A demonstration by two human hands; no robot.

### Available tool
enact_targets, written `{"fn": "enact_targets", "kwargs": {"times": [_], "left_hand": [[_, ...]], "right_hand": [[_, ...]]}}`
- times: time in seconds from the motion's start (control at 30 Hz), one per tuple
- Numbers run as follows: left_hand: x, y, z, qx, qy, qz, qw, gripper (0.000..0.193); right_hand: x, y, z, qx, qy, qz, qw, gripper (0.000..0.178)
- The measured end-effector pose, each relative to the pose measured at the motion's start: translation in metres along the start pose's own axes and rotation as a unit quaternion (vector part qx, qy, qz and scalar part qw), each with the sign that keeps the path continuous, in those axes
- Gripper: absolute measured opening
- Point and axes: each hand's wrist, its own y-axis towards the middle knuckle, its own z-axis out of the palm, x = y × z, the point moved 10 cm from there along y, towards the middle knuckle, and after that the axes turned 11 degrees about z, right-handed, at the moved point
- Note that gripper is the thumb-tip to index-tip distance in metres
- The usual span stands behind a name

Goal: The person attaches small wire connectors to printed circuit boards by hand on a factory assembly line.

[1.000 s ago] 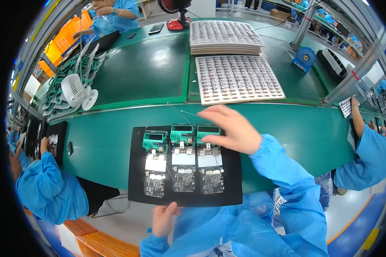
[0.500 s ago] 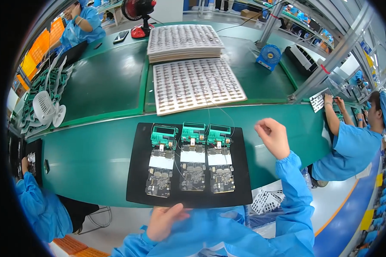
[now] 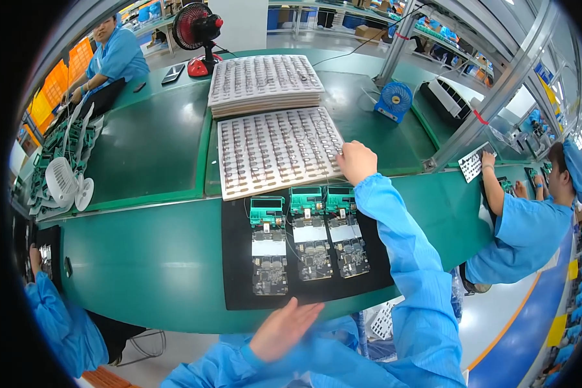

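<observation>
My right hand (image 3: 357,161) is closed at the right edge of a white tray (image 3: 224,185) filled with rows of small parts; its fingertips are partly hidden there. Below the tray lies a black mat (image 3: 238,258) bearing three circuit boards, among them the left one (image 3: 269,275) and the right one (image 3: 351,258). Each board has a green plastic frame (image 3: 267,210) at its far end and a white strip across it. Thin wires trail over them. My left hand (image 3: 284,330), slightly blurred, is open with fingers outstretched at the mat's near edge, holding nothing.
Behind the tray rises a stack of similar trays (image 3: 265,111). A red-black fan (image 3: 197,29), a blue fan (image 3: 394,100) and a white fan (image 3: 63,181) stand on the green bench (image 3: 142,252). Metal posts (image 3: 462,119) flank the right. Co-workers sit left, right and far left.
My right hand has moved forward and left to the tray's edge. The mat with the boards has shifted to the right and away. My left hand has moved right, fingers now extended.
</observation>
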Motion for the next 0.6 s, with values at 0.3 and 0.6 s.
{"fn": "enact_targets", "kwargs": {"times": [0.3, 0.6], "left_hand": [[0.002, -0.006, -0.005, -0.023, -0.017, 0.068, 0.997, 0.047], [0.0, -0.015, 0.0, -0.003, -0.003, 0.023, 1.0, 0.059]], "right_hand": [[0.019, 0.012, 0.015, 0.086, -0.109, 0.051, 0.989, 0.011], [-0.032, 0.019, 0.026, 0.086, 0.06, 0.128, 0.986, 0.011]]}}
